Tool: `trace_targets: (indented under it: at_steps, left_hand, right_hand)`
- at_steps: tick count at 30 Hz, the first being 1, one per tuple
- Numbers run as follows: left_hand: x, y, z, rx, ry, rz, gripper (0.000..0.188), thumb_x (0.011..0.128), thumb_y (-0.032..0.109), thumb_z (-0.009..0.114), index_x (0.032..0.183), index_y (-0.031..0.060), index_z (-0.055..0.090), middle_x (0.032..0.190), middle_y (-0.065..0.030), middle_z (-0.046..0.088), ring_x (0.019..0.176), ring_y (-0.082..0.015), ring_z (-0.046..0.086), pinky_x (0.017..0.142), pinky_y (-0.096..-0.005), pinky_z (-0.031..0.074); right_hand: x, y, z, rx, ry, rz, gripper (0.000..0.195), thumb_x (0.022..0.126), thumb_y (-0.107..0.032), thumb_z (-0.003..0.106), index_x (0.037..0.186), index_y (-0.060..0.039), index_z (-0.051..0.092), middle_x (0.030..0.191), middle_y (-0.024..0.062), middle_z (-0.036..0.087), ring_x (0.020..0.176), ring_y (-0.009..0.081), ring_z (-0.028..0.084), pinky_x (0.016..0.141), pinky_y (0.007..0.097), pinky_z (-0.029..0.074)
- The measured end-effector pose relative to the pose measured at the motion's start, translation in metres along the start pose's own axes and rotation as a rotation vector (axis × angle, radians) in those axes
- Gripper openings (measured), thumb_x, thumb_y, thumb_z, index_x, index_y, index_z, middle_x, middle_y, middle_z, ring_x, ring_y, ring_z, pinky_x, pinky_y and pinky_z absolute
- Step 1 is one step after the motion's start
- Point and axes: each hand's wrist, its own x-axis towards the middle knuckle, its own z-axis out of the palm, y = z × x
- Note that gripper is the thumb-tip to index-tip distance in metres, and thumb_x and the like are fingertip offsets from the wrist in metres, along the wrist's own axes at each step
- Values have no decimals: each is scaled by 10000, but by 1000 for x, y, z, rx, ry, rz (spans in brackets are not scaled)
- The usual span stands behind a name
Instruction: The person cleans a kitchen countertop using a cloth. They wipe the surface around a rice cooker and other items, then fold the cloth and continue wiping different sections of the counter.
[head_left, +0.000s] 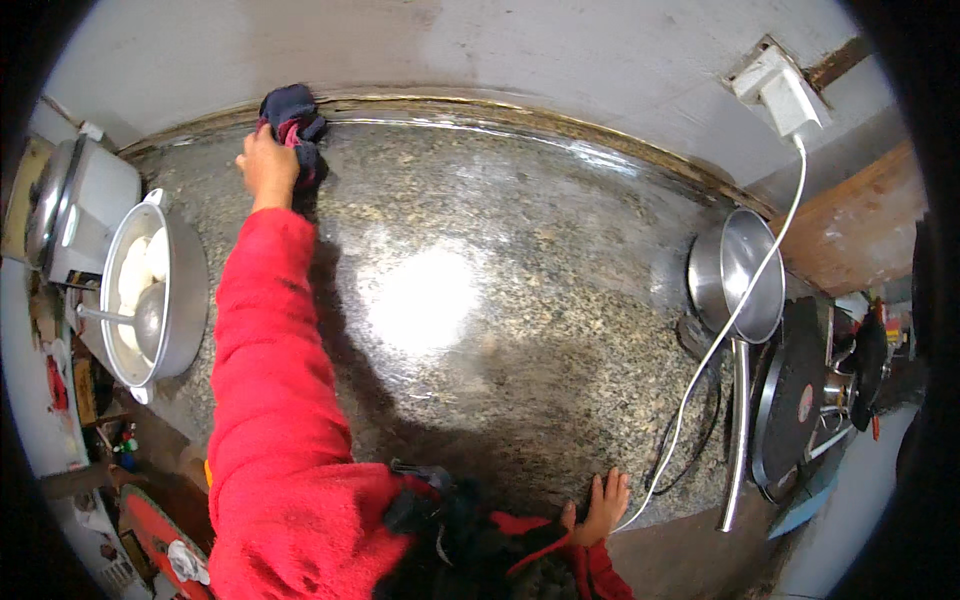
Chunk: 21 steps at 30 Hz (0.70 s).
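Observation:
Stretched out to the far left, my left hand (268, 166) grips a crumpled dark blue and red cloth (291, 109). The cloth lies where the speckled stone countertop (540, 232) meets the wall, against a worn, stained edge strip. My right hand (602, 506) rests on the front edge of the countertop with nothing in it, its fingers somewhat apart. A white cable (694, 382) passes just beside that hand.
At left stand a metal pot (187, 300) of pale food with a ladle (150, 319), and a rice cooker (101, 202). A long-handled saucepan (705, 277) and black flat pan (787, 397) stand at right. The cable hangs from a white plug (787, 97) across the saucepan.

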Motion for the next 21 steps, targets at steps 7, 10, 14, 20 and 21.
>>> trace_targets:
  at_steps: [7,10,14,20,21]
  left_hand:
    - [47,-23,6,-664,183,63,644,674,146,542,1272,12,344,1192,-301,421,1137,-402,393,965,-403,301]
    - [18,32,22,-198,-190,-173,698,698,273,555,1310,84,280,1312,-233,326,1190,-374,341,946,-469,307]
    - [4,38,8,-56,-264,-52,553,756,246,509,1282,204,342,1197,-178,410,1114,-358,381,864,-490,366]
    - [-101,121,-20,-237,-247,513,263,728,106,511,991,106,523,885,-107,562,892,-295,515,693,-477,389]
    - [-124,128,-36,-324,-258,622,221,706,122,532,927,117,539,854,-81,570,869,-268,525,668,-466,388]
  right_hand:
    - [-5,4,2,-74,-12,-3,539,771,-305,500,1214,-11,415,1352,224,293,1256,431,231,983,570,170]
    - [-4,7,2,-130,17,-49,548,804,-283,474,1284,-47,355,1364,213,281,1260,416,242,989,547,172]
    - [-5,0,-1,-117,25,-72,539,773,-251,488,1239,-11,362,1347,237,285,1252,438,233,989,561,164]
    - [1,-10,-1,-104,84,-66,506,757,-215,498,1204,3,404,1343,229,304,1253,423,237,1010,530,159]
    - [4,-9,-3,-104,81,-74,509,757,-214,498,1209,1,402,1343,226,305,1254,419,239,1010,529,158]
